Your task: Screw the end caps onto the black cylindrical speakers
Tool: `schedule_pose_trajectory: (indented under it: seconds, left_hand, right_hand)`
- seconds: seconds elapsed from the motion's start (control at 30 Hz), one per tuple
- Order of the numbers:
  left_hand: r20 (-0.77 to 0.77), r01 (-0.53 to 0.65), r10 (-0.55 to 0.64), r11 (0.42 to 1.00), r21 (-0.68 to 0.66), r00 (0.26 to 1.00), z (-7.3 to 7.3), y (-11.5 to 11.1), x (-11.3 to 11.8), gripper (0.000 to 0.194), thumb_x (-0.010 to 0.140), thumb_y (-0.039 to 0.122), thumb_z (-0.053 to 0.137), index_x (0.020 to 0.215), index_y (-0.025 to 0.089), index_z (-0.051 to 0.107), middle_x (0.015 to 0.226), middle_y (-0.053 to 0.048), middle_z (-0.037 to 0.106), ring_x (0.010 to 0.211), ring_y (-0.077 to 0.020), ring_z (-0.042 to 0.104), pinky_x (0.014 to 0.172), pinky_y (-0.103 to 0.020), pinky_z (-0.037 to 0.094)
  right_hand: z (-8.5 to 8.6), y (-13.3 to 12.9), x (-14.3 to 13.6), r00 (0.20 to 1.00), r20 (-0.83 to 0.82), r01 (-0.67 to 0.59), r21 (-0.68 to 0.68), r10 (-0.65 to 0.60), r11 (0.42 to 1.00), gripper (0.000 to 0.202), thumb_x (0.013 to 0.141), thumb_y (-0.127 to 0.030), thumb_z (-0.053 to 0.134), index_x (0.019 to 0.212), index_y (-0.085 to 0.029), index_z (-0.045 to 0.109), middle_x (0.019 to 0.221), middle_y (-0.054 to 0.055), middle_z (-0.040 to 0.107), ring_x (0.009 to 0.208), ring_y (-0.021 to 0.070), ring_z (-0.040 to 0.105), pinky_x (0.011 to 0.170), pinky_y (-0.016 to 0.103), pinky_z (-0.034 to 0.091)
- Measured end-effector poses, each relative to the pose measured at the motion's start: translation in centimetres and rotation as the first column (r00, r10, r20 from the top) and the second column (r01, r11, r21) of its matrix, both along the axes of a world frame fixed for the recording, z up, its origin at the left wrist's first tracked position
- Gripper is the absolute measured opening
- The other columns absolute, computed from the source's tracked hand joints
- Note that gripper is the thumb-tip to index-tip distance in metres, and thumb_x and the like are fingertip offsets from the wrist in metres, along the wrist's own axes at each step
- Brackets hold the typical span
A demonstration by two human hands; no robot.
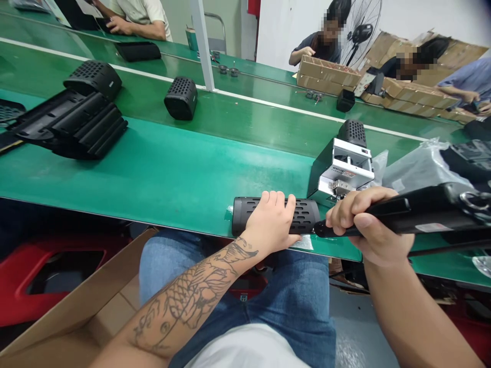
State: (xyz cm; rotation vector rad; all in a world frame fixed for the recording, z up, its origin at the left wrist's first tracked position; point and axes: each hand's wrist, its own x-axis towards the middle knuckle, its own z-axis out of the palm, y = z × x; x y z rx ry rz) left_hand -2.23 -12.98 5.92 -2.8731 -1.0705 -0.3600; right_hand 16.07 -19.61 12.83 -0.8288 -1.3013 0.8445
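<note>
A black speaker housing (240, 215) with slotted holes lies on its side at the bench's near edge. My left hand (273, 217) is wrapped over its middle and holds it against the green mat. In my right hand (374, 220) is a black electric screwdriver (425, 207), held nearly level. Its tip meets the right end of the housing, or comes very close; the exact contact is too small to make out. Just behind my right hand stands a white and black screw feeder (351, 166), its front partly covered by my fingers.
Black housings (181, 98) stand on the far strip, with stacked black shells (82, 122) at left. Plastic-wrapped parts (422, 166) crowd the right. A white post (202, 46) rises mid-bench. Co-workers sit opposite behind cardboard boxes (326, 74). An open carton (103, 306) is beside my left leg.
</note>
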Motion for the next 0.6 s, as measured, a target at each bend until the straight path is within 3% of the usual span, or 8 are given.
schedule_pose_trajectory:
  seconds: [0.2, 0.27, 0.33, 0.4, 0.47, 0.6]
  left_hand:
    - [-0.013, 0.002, -0.002, 1.000, 0.000, 1.000, 0.2, 0.1, -0.1, 0.101, 0.080, 0.077, 0.073, 0.147, 0.004, 0.053, 0.121, -0.022, 0.062, 0.113, -0.0394, 0.055, 0.104, -0.051, 0.035]
    - [-0.014, 0.011, -0.011, 1.000, 0.004, 1.000, 0.2, 0.1, -0.1, 0.100, 0.081, 0.076, 0.072, 0.147, 0.004, 0.053, 0.122, -0.022, 0.062, 0.112, -0.0393, 0.055, 0.104, -0.052, 0.036]
    - [-0.020, 0.017, -0.017, 1.000, 0.006, 1.000, 0.1, 0.0, 0.0, 0.098, 0.083, 0.075, 0.070, 0.148, 0.003, 0.053, 0.124, -0.023, 0.062, 0.113, -0.0399, 0.055, 0.105, -0.053, 0.036]
    - [-0.026, 0.015, -0.015, 1.000, -0.002, 1.000, 0.0, -0.3, 0.3, 0.099, 0.084, 0.074, 0.070, 0.150, 0.003, 0.052, 0.127, -0.024, 0.062, 0.116, -0.0408, 0.054, 0.106, -0.054, 0.035]
    - [-0.025, 0.005, -0.006, 1.000, -0.013, 1.000, -0.2, -0.7, 0.7, 0.100, 0.084, 0.074, 0.070, 0.152, 0.003, 0.050, 0.131, -0.025, 0.061, 0.119, -0.0421, 0.053, 0.108, -0.055, 0.034]
    - [-0.023, 0.013, -0.014, 0.998, -0.061, 1.000, 0.2, -0.9, 0.9, 0.103, 0.085, 0.072, 0.071, 0.157, 0.003, 0.045, 0.136, -0.026, 0.059, 0.123, -0.0433, 0.053, 0.110, -0.057, 0.034]
  right_hand:
    - [1.5, -0.4, 0.5, 0.998, 0.006, 0.055, 0.065, -0.055, 0.996, 0.012, 0.084, -0.025, 0.083, 0.087, -0.022, 0.072, 0.062, 0.000, 0.066, 0.046, 0.0179, 0.062, 0.051, 0.039, 0.059]
    - [2.3, 0.4, 1.5, 0.981, -0.014, 0.192, 0.133, -0.192, 0.972, 0.010, 0.080, -0.024, 0.082, 0.084, -0.021, 0.072, 0.058, -0.001, 0.065, 0.042, 0.0186, 0.060, 0.046, 0.038, 0.058]
    - [2.8, 1.9, 3.0, 0.897, -0.054, 0.438, 0.233, -0.438, 0.868, 0.009, 0.075, -0.017, 0.077, 0.074, -0.020, 0.068, 0.056, -0.002, 0.062, 0.040, 0.0183, 0.059, 0.043, 0.036, 0.056]
    - [2.7, 3.8, 4.5, 0.754, -0.087, 0.643, 0.295, -0.651, 0.706, 0.013, 0.071, -0.011, 0.072, 0.067, -0.019, 0.063, 0.055, -0.003, 0.059, 0.040, 0.0183, 0.060, 0.042, 0.034, 0.055]
    - [2.0, 5.5, 5.8, 0.669, -0.078, 0.723, 0.299, -0.739, 0.622, 0.014, 0.070, -0.010, 0.071, 0.068, -0.020, 0.061, 0.054, -0.004, 0.058, 0.043, 0.0192, 0.062, 0.044, 0.033, 0.055]
    - [0.5, 6.8, 7.1, 0.703, -0.026, 0.697, 0.222, -0.710, 0.682, 0.013, 0.073, -0.013, 0.071, 0.070, -0.020, 0.061, 0.053, -0.003, 0.059, 0.043, 0.0187, 0.063, 0.048, 0.032, 0.056]
